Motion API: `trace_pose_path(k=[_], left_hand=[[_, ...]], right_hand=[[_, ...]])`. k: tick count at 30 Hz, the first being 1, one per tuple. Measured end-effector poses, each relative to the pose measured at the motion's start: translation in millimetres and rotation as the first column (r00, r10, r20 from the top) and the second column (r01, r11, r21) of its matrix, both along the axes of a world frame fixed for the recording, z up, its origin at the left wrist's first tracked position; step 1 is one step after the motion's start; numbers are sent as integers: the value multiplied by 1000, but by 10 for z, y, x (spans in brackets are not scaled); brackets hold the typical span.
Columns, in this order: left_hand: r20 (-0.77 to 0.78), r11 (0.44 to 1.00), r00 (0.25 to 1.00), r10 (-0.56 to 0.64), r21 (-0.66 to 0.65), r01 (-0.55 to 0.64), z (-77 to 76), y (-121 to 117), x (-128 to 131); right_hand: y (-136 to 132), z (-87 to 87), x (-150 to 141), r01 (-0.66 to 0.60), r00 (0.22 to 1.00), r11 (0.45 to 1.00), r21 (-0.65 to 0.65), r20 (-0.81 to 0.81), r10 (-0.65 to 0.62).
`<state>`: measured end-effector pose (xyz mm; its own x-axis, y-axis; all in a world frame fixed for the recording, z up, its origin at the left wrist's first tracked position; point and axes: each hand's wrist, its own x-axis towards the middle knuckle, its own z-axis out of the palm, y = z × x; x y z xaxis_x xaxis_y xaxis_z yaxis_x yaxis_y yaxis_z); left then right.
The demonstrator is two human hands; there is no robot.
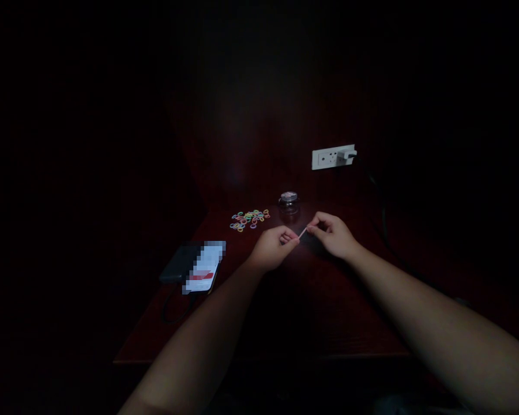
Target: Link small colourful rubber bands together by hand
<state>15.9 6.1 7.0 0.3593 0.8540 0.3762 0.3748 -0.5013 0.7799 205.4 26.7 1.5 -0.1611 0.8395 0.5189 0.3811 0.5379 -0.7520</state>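
Between my hands, a small pale pink elastic hair band (303, 233) is drawn out into a short, straight line above the table. My left hand (277, 246) pinches its lower left end between thumb and finger, the other fingers curled. At the upper right end, my right hand (331, 233) grips it in the same way. A loose pile of small coloured elastic hair bands (249, 218) lies on the table just beyond my left hand. Behind my hands stands a small clear round jar (289, 206) with a lid.
The dark red table (320, 323) is dimly lit. On its left lie a phone (205, 268) with a lit screen and a black power bank (179, 264), with a cable looping below. A wall socket (324, 158) holds a white plug (346, 154), and a dark cord (384, 207) hangs down at right.
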Motion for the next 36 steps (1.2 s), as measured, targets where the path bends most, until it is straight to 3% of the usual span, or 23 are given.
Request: trace_pose_path(k=[15, 36], left_hand=[[21, 993, 998, 52, 103, -54, -27, 24, 2], [-16, 999, 1000, 7, 38, -6, -45, 24, 7]], right_hand=[[-123, 53, -69, -127, 980, 992, 8, 155, 124], [-159, 85, -100, -142, 981, 988, 61, 141, 132]])
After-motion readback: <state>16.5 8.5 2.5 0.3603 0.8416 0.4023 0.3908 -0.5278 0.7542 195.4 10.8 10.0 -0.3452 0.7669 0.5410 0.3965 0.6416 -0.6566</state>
